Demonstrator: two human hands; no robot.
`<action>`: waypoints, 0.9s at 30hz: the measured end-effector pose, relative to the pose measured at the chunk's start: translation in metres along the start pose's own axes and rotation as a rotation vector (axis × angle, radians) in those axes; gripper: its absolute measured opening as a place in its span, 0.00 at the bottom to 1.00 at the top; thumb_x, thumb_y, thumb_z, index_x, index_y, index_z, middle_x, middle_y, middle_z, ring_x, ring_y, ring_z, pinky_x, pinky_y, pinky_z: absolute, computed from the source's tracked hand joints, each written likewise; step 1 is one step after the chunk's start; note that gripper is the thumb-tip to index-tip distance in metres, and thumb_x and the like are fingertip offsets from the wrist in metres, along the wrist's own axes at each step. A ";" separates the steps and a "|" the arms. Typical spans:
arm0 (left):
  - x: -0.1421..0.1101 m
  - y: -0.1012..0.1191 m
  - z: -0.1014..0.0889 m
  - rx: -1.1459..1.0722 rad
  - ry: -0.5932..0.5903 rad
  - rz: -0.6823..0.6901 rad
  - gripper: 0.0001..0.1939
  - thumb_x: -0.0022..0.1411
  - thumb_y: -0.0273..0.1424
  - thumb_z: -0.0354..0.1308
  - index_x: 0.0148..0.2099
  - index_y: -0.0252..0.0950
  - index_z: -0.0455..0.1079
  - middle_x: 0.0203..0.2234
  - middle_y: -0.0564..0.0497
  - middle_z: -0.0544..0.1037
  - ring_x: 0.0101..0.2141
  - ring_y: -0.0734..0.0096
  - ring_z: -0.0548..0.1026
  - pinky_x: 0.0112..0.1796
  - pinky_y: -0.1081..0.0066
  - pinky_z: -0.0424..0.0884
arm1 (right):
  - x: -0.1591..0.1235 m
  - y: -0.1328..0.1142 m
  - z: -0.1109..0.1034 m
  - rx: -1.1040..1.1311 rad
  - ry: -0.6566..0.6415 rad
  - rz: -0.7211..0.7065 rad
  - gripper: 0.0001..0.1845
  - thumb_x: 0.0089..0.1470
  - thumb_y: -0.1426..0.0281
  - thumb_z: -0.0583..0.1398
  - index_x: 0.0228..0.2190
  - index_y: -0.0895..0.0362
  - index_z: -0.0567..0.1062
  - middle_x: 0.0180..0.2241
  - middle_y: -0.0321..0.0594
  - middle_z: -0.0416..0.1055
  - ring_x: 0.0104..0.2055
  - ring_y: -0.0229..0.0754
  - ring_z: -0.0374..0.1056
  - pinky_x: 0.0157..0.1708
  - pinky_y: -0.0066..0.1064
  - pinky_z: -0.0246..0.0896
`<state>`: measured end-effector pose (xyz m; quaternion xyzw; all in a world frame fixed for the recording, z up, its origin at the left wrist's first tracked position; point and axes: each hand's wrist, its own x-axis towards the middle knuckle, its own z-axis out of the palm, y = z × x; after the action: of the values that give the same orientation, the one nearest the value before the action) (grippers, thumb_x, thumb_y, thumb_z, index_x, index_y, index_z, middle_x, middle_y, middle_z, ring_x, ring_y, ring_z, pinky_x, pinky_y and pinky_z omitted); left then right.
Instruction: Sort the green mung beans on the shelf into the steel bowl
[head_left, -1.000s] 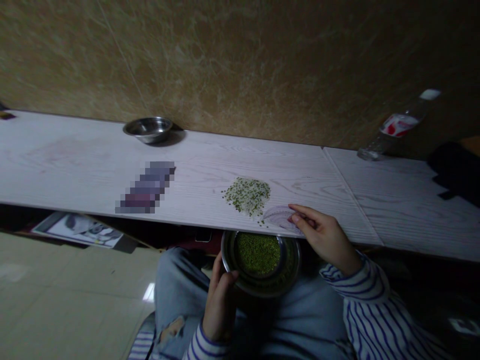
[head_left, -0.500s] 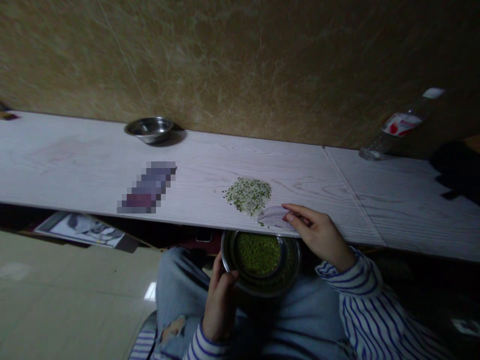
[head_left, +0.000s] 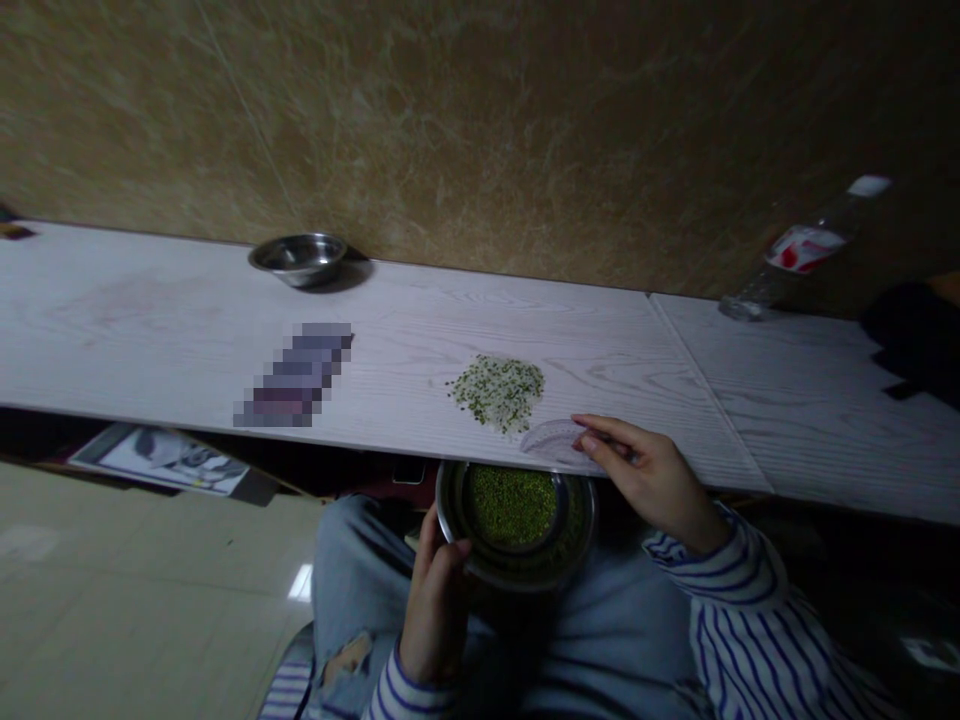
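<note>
My left hand [head_left: 433,600] grips the rim of a steel bowl [head_left: 581,530] full of green beans [head_left: 513,504], held on my lap just under the table's front edge. My right hand [head_left: 643,470] rests on the white wooden table [head_left: 150,330] with its fingers pinched on a small pale card or scraper [head_left: 551,437]. The card lies flat at the table edge, right above the bowl. Just behind the card sits a little heap of mixed green and white grains [head_left: 498,389].
A second, empty-looking steel bowl [head_left: 298,257] stands at the back by the brown wall. A clear water bottle [head_left: 799,250] lies at the far right, a dark object [head_left: 911,340] beyond it. A blurred flat item [head_left: 294,374] lies left of the heap.
My right hand has shifted the card slightly along the table edge, first left, then a little toward me. The bowl in my left hand has barely moved.
</note>
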<state>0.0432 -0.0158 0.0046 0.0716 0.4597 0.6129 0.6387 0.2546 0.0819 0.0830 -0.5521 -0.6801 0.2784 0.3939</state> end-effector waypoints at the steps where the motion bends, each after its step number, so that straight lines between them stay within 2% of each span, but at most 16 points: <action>1: 0.000 0.000 0.000 0.006 -0.002 -0.002 0.33 0.52 0.32 0.65 0.62 0.44 0.70 0.53 0.46 0.79 0.54 0.48 0.74 0.48 0.59 0.73 | 0.000 0.001 0.001 0.006 0.019 0.008 0.16 0.56 0.65 0.62 0.44 0.55 0.83 0.39 0.44 0.84 0.40 0.47 0.80 0.43 0.36 0.77; 5: 0.000 0.000 -0.001 0.002 -0.005 -0.015 0.36 0.52 0.32 0.65 0.64 0.44 0.67 0.54 0.45 0.78 0.54 0.47 0.73 0.48 0.57 0.73 | 0.004 -0.002 0.010 -0.005 -0.010 -0.011 0.17 0.58 0.64 0.61 0.45 0.56 0.83 0.41 0.46 0.83 0.42 0.47 0.80 0.45 0.36 0.76; 11: 0.001 -0.002 -0.004 -0.024 -0.022 0.002 0.33 0.53 0.31 0.65 0.63 0.43 0.69 0.54 0.45 0.78 0.59 0.48 0.69 0.53 0.58 0.69 | 0.024 -0.003 0.021 -0.035 -0.060 -0.059 0.16 0.58 0.67 0.60 0.46 0.54 0.83 0.41 0.44 0.83 0.43 0.46 0.79 0.48 0.39 0.74; 17: 0.001 -0.002 -0.006 -0.016 -0.030 -0.008 0.36 0.54 0.32 0.65 0.66 0.45 0.67 0.55 0.45 0.78 0.58 0.46 0.70 0.52 0.57 0.71 | 0.044 0.009 0.018 -0.071 -0.046 -0.062 0.17 0.58 0.67 0.60 0.47 0.54 0.82 0.42 0.43 0.83 0.42 0.47 0.79 0.45 0.39 0.74; 21: 0.002 -0.003 -0.006 -0.012 -0.017 -0.025 0.37 0.54 0.32 0.65 0.67 0.46 0.66 0.55 0.45 0.78 0.56 0.46 0.72 0.50 0.57 0.72 | 0.049 0.008 0.013 -0.026 -0.053 -0.062 0.17 0.58 0.66 0.60 0.46 0.55 0.82 0.40 0.44 0.83 0.42 0.46 0.79 0.46 0.39 0.74; 27: 0.003 -0.004 -0.005 -0.032 -0.022 -0.014 0.35 0.54 0.31 0.65 0.65 0.44 0.67 0.55 0.46 0.78 0.58 0.47 0.70 0.52 0.57 0.70 | 0.055 0.011 0.005 0.036 0.047 -0.060 0.17 0.56 0.67 0.60 0.45 0.58 0.82 0.41 0.46 0.83 0.42 0.46 0.79 0.45 0.39 0.74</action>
<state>0.0417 -0.0166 -0.0022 0.0651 0.4433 0.6150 0.6489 0.2515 0.1381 0.0837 -0.5306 -0.6819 0.2654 0.4277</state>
